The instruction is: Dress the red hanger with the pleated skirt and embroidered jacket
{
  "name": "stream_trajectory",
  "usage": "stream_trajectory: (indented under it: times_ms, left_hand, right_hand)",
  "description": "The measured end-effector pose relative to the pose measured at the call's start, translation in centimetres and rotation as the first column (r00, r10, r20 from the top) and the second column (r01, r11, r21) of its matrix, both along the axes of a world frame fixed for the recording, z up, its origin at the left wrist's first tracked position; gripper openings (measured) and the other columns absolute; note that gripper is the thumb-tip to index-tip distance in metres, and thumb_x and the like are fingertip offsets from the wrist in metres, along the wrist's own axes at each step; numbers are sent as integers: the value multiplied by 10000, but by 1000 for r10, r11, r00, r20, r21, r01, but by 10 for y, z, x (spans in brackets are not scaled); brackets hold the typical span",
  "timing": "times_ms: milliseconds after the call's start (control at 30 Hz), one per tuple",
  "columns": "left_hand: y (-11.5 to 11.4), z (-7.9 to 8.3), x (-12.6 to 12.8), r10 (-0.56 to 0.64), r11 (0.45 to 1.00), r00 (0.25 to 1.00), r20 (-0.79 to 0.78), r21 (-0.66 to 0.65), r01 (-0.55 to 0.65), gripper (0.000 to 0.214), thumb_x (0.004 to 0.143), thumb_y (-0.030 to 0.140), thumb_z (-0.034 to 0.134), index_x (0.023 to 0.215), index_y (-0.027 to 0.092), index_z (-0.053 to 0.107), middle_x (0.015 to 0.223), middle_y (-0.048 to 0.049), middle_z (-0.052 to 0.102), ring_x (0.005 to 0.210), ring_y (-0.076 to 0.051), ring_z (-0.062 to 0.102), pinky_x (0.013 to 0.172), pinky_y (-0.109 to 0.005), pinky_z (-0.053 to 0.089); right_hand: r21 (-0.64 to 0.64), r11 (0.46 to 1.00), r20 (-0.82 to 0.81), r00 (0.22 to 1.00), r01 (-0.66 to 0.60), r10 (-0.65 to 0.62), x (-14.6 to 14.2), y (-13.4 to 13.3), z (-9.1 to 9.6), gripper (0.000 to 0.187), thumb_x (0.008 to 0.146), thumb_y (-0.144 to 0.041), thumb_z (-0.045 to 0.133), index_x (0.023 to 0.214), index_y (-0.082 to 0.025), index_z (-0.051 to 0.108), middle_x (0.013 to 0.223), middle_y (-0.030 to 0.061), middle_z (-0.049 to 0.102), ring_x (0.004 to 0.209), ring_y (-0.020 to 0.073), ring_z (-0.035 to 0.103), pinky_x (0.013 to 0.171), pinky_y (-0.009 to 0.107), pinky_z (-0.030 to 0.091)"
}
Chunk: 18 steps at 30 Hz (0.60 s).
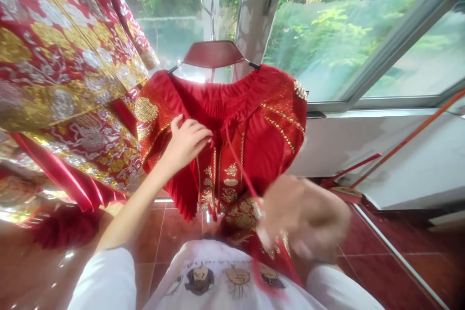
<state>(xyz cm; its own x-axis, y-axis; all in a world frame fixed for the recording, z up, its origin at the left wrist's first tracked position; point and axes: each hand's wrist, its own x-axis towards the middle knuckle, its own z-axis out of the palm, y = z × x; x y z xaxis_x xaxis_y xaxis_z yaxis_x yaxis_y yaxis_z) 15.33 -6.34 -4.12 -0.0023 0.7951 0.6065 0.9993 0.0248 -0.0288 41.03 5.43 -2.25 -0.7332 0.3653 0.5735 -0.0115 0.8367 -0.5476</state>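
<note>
A red garment (pixel 257 150) with pleated fabric, gold embroidery and beaded trim hangs in front of me from a brown hanger (pixel 214 54) with a metal hook. My left hand (pixel 189 143) is at the neckline, back of the hand upward. Its thumb and index finger are pinched together around a bit of red cord at the front opening. From the neckline a red cord (pixel 240 164) runs down taut to my right hand (pixel 303 215). That hand is smeared by motion, though it appears closed around the cord, whose loose end trails blurred below it.
Another red, gold and silver embroidered garment (pixel 72 58) hangs close on the left, with a shiny red ribbon (pixel 65 174). Behind is a sliding window (pixel 327 43) above a white wall. An orange-red pole (pixel 407 140) leans at right over the red tiled floor (pixel 381 271).
</note>
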Motion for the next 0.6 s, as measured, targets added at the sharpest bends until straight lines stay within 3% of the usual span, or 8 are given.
stream_trajectory:
  times_ms: [100,167,233,367,600]
  left_hand:
    - [2,-2,5,14,999,1000,-13,51,-13,131,947,230,507,994,232,629,989,-15,705,999,-204,559,1054,-486,206]
    - [3,-3,9,18,997,1000,-23,71,-16,137,951,217,496,992,231,627,982,-15,709,991,-204,565,1036,-472,216]
    - [3,-3,12,22,996,999,-33,90,-19,146,953,208,489,979,233,630,962,-9,714,974,-202,574,1023,-463,224]
    - [0,-5,18,38,989,999,-36,145,-32,140,948,216,508,970,239,644,941,1,722,944,-192,588,1007,-440,245]
    - [-5,-8,24,-7,974,997,-80,224,25,107,948,198,521,972,218,624,920,10,725,916,-175,594,965,-406,262]
  right_hand:
    - [-197,972,51,988,-130,143,-47,4,-25,315,889,-366,508,789,-141,705,639,22,641,518,70,550,510,177,421]
    - [-333,938,51,991,-98,121,-77,3,-41,275,879,-279,509,940,-104,711,724,40,671,528,72,542,516,182,405]
    - [-356,934,36,998,-34,50,-97,-1,-52,288,880,-256,502,1011,-92,699,786,53,678,543,74,527,543,189,403]
    - [-353,933,-57,993,73,-99,-108,-11,-60,324,927,-315,436,967,-100,674,730,48,643,521,91,499,561,210,396]
    - [-494,867,-201,961,69,-191,-123,-12,-64,229,865,-279,496,761,-138,643,683,26,638,593,119,536,618,223,419]
